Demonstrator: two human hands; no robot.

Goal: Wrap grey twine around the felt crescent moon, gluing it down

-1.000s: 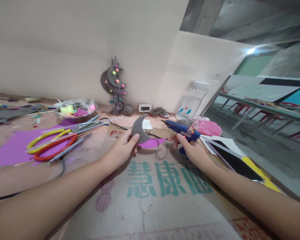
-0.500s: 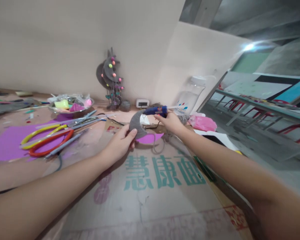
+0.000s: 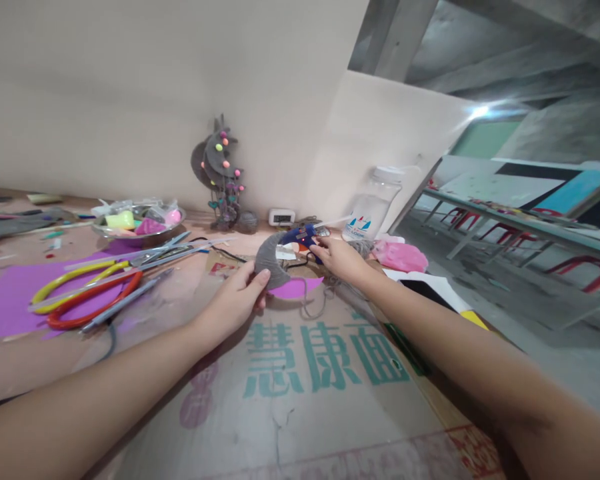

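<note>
My left hand (image 3: 243, 290) pinches a crescent wrapped in grey yarn (image 3: 271, 261), thumb on its front face. Beyond it, my right hand (image 3: 343, 259) is closed around the handle of a blue hot glue gun (image 3: 298, 235), whose small red light shows. A clear glue stick (image 3: 335, 221) sticks out of the gun's back, to the right. The nozzle is hidden behind the crescent. Under the crescent lies a purple paper piece (image 3: 300, 288). A loose strand of grey yarn (image 3: 310, 313) curls over the cardboard (image 3: 220, 427).
Scissors with yellow and red handles (image 3: 93, 300) lie on purple paper (image 3: 5, 293) at left, beside a metal bowl (image 3: 130, 237) of craft bits. Along the wall stand a decorated crescent ornament (image 3: 220, 170), a small digital clock (image 3: 282, 217) and a water bottle (image 3: 373, 207). A pink bag (image 3: 400, 255) lies right.
The glue gun and my right hand have come down slightly, and the gun's red light now shows. My left hand still holds the yarn crescent. The view has tilted up a little.
</note>
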